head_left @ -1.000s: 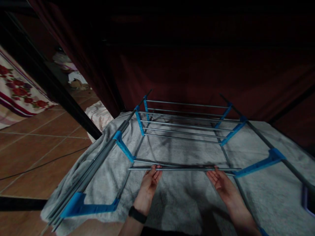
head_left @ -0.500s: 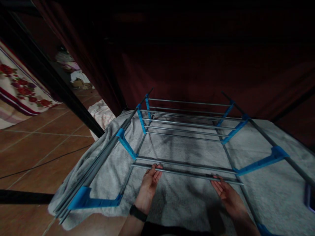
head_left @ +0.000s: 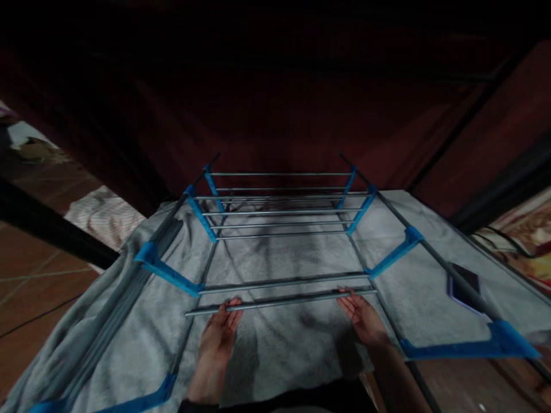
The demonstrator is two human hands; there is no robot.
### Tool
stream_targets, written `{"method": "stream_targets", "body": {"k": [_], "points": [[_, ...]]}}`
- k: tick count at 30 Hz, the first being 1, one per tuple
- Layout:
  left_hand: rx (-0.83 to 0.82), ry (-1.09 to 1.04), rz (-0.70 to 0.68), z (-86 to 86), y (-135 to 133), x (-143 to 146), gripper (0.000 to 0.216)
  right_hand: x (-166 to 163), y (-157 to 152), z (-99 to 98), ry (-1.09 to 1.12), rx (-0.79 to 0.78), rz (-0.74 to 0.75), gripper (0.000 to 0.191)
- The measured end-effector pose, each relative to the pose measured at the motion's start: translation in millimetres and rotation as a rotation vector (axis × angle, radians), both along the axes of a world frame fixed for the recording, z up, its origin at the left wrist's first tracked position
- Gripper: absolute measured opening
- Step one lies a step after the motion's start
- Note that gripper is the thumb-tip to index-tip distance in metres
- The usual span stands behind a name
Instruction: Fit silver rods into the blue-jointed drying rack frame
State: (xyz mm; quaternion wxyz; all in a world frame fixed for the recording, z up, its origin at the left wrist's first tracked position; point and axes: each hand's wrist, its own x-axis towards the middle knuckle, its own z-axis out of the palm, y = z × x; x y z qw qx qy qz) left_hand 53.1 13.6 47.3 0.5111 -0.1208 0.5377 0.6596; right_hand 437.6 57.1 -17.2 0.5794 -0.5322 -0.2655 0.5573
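A loose grey metal tube [head_left: 288, 300] lies crosswise between my two hands. My left hand [head_left: 217, 335] has its fingers curled around the tube near its left end, palm up. My right hand [head_left: 365, 318] grips the same tube near its right end with thumb and fingers. Just beyond it, a fixed tube [head_left: 284, 282] joins the two sides of a rack frame. Blue plastic brackets [head_left: 172, 275] link the side poles on the left, and a matching blue bracket [head_left: 394, 256] sits on the right. Several crossbars [head_left: 279, 212] span the far end.
The frame lies on a wrinkled grey blanket [head_left: 275, 258]. Several spare tubes [head_left: 124, 310] rest along the left side pole. A phone [head_left: 465, 287] lies by the right pole. Dark red curtains [head_left: 275, 126] hang behind, and a dark post [head_left: 55, 226] slants at left.
The view has turned to the right, bringing the phone further in. Both hands still hold the tube, which stays just in front of the fixed crossbar, its left end now tilted nearer me.
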Motion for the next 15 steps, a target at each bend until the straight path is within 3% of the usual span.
{"method": "stream_targets", "body": {"k": [7,15], "points": [[-0.022,0.073,-0.032,-8.4,-1.3,-12.9,0.020,-8.6,3.3,1.9,0.093,-0.097,-0.081,0.030],[-0.067,0.112,-0.013,-3.0,-0.1,-14.3,0.028,-8.4,3.0,3.7,0.104,-0.122,-0.044,0.033]]}}
